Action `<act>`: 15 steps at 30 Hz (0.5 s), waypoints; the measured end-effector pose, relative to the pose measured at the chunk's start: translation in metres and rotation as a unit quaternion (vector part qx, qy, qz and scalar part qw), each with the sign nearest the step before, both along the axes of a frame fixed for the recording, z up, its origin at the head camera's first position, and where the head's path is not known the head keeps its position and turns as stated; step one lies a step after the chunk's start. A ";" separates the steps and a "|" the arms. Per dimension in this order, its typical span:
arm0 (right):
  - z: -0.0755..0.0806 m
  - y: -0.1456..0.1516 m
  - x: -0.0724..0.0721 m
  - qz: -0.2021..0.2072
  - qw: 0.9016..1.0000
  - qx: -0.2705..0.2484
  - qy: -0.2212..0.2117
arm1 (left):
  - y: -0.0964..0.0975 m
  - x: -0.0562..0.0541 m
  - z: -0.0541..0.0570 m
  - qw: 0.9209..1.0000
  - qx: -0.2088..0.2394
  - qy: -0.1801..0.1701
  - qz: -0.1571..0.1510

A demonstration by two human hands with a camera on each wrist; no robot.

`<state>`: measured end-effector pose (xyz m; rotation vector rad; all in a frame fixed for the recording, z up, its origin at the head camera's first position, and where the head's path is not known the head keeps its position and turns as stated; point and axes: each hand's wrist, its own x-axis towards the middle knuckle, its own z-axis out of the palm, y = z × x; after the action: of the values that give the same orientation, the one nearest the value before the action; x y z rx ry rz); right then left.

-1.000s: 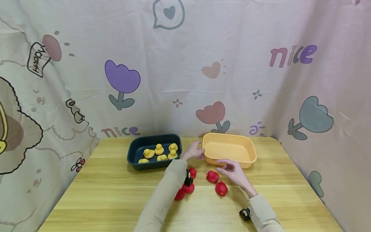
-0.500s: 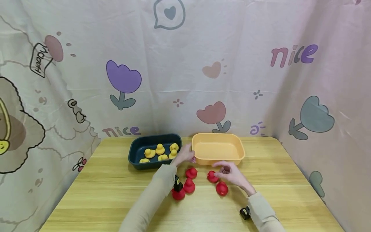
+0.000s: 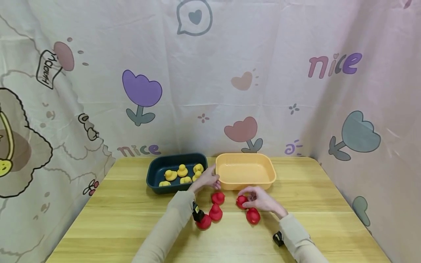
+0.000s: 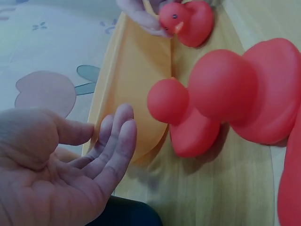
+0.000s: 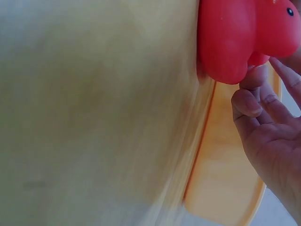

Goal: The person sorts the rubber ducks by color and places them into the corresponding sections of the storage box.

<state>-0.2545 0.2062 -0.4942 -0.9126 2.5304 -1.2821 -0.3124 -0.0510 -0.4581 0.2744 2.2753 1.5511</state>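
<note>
My left hand (image 3: 207, 178) holds the left end of a yellow plastic basin (image 3: 246, 172), thumb at the rim and fingers against the outer wall (image 4: 148, 89). The basin is empty. In front of it, my right hand (image 3: 262, 201) pinches a red rubber duck (image 3: 241, 201) between thumb and fingers; the left wrist view shows that duck's head (image 4: 173, 18) close by the fingertips. Another red duck (image 3: 253, 216) sits just nearer me, large in the right wrist view (image 5: 228, 42). Several more red ducks (image 3: 215, 212) stand in a slanting row below my left hand.
A dark blue basin (image 3: 152, 175) with several yellow rubber ducks (image 3: 170, 175) stands left of the yellow one, partly behind my left wrist. Both are near the back edge of the wooden table (image 3: 108, 215). A patterned cloth (image 3: 197, 91) hangs behind and at the sides.
My left hand has drawn the yellow basin leftward, closer to the blue one. My right hand has come down and left onto the red duck, its fingers closing around it.
</note>
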 end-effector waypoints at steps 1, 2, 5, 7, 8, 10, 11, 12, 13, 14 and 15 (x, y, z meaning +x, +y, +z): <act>0.000 0.000 0.000 -0.002 1.000 0.006 -0.001 | 0.000 0.000 0.000 1.000 0.005 -0.003 -0.005; 0.000 -0.001 -0.001 -0.004 1.000 0.011 -0.001 | -0.001 0.000 0.000 1.000 0.009 -0.004 -0.009; 0.000 -0.001 -0.002 -0.008 1.000 0.024 -0.002 | 0.000 0.000 -0.001 1.000 0.015 -0.007 -0.017; 0.001 -0.002 -0.003 -0.009 1.000 0.028 -0.006 | 0.001 -0.001 -0.003 1.000 0.018 -0.008 -0.017; 0.001 -0.002 -0.003 -0.010 1.000 0.028 -0.008 | 0.001 -0.001 -0.004 1.000 0.021 -0.008 -0.016; 0.001 -0.002 -0.003 -0.011 0.999 0.028 -0.012 | 0.001 0.000 -0.005 1.000 0.025 -0.011 -0.013; 0.001 -0.002 -0.003 -0.013 0.999 0.028 -0.014 | 0.001 0.001 -0.006 1.000 0.026 -0.012 -0.013; 0.002 -0.002 -0.002 -0.014 0.999 0.028 -0.015 | 0.001 0.001 -0.006 0.999 0.027 -0.012 -0.013; 0.002 -0.002 -0.002 -0.015 0.999 0.027 -0.017 | 0.001 0.002 -0.006 0.999 0.029 -0.013 -0.013; 0.002 -0.002 -0.002 -0.016 0.999 0.026 -0.018 | 0.000 0.002 -0.006 0.999 0.029 -0.013 -0.014; 0.003 -0.001 -0.002 -0.017 0.999 0.025 -0.019 | 0.000 0.003 -0.005 0.999 0.029 -0.015 -0.015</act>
<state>-0.2567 0.2049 -0.4916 -0.8308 2.5472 -1.2279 -0.3096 -0.0506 -0.4632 0.2962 2.1962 1.5976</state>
